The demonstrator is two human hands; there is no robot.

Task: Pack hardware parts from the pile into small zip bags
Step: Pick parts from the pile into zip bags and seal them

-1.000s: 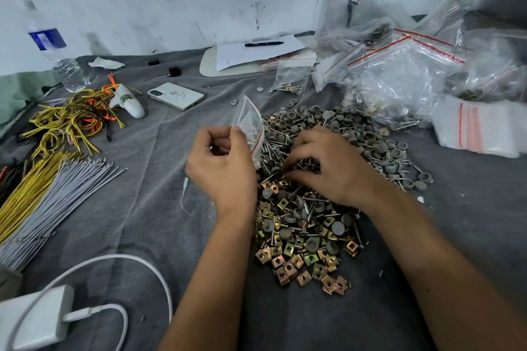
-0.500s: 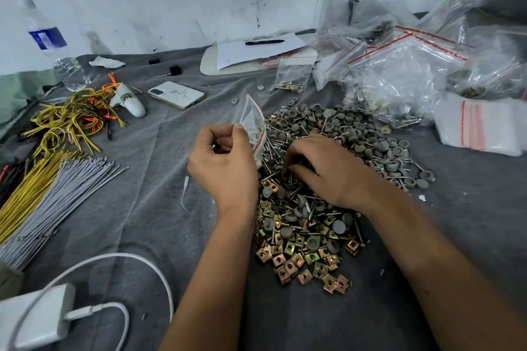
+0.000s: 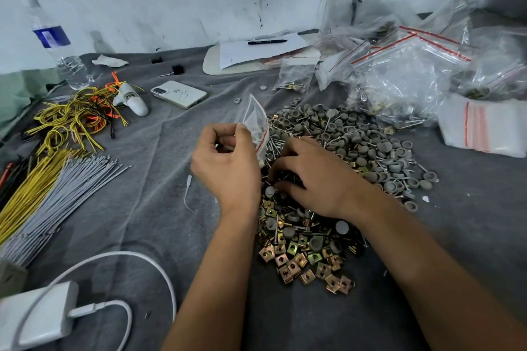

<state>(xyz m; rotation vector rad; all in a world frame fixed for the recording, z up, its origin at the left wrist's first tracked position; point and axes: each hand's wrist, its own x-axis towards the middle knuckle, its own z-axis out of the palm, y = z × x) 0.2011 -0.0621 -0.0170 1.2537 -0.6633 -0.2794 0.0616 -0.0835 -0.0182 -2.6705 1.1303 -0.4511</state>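
Observation:
A pile of hardware parts (image 3: 339, 151) lies on the grey cloth: grey round caps at the back, thin screws in the middle, brass square clips (image 3: 308, 262) at the front. My left hand (image 3: 228, 168) pinches a small clear zip bag (image 3: 255, 122) with a red seal line, held upright at the pile's left edge. My right hand (image 3: 316, 177) rests palm-down on the pile's middle, fingers curled into the screws; what its fingertips hold is hidden.
Filled zip bags (image 3: 405, 71) and a stack of flat bags (image 3: 482, 128) sit at the back right. A phone (image 3: 179, 93), water bottle (image 3: 57, 45), yellow and grey wires (image 3: 54, 179) and a white charger (image 3: 37, 319) with cable lie on the left. Paper with a pen (image 3: 266, 41) is behind.
My right hand has slid slightly toward me and left over the screws, fingers curling in. The left hand and bag stay nearly still.

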